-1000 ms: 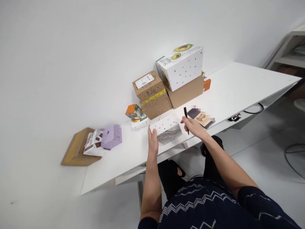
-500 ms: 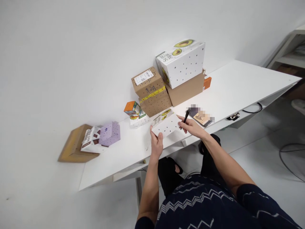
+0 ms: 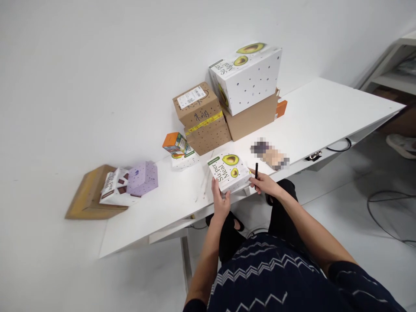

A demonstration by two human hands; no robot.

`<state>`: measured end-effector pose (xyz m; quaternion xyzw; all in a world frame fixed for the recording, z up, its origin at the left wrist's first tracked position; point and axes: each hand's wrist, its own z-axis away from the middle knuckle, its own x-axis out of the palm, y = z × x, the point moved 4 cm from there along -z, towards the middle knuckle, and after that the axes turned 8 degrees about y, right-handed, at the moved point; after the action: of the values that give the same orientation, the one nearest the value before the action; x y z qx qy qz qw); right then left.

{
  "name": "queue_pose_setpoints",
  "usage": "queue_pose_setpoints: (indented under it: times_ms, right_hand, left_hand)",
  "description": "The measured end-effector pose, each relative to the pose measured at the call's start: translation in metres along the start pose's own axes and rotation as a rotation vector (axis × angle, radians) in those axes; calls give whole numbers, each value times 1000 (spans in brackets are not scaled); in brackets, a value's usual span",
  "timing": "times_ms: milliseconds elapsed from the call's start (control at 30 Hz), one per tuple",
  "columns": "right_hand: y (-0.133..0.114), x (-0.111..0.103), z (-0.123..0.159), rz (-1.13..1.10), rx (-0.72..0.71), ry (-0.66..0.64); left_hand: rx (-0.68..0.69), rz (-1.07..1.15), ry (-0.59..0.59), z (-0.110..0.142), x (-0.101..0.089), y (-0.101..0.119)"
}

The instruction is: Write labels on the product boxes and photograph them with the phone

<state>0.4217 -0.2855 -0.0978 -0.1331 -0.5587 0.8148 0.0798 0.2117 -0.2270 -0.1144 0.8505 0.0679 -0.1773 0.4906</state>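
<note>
Both hands are at a small white "Super Meal" box (image 3: 229,171) with avocado pictures, near the front edge of the white table (image 3: 175,197). My left hand (image 3: 221,200) grips its near left corner, the thumb on the front side. At the right end of the box is my right hand (image 3: 261,182), its fingers closed round a black pen (image 3: 256,171) that points upward; these fingers also touch the box. The avocado-printed top faces up toward me. Beyond my right hand lies a flat item (image 3: 271,154) blurred by pixels.
Behind stand stacked brown cartons (image 3: 208,125) and a large avocado box (image 3: 253,82). An orange box (image 3: 174,143) sits on another white box (image 3: 185,160). Leftward are a lilac box (image 3: 143,178), a chocolate-print box (image 3: 113,188) and a brown carton (image 3: 84,195). A metal clip (image 3: 313,156) is at the table edge.
The small box has been turned so its printed top now faces me; before, a dotted side did. My left hand has shifted slightly right. The pen now stands more upright.
</note>
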Motion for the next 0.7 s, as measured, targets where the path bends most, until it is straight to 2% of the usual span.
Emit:
queue_pose_setpoints:
  times_ms: [167, 300, 400, 600, 700]
  right_hand:
    - [8, -5, 2, 266, -36, 58]
    - [-1, -2, 3, 502, -152, 143]
    - [-7, 0, 4, 746, -181, 224]
    - [-14, 0, 1, 907, -184, 199]
    - [-16, -1, -1, 960, -261, 171]
  left_hand:
    - [48, -106, 21, 7, -3, -3]
    - [11, -105, 6, 6, -6, -5]
    - [-24, -72, -9, 5, -7, -6]
    - [-43, -59, -17, 3, -11, -5]
    - [-34, -49, -17, 2, -11, -6]
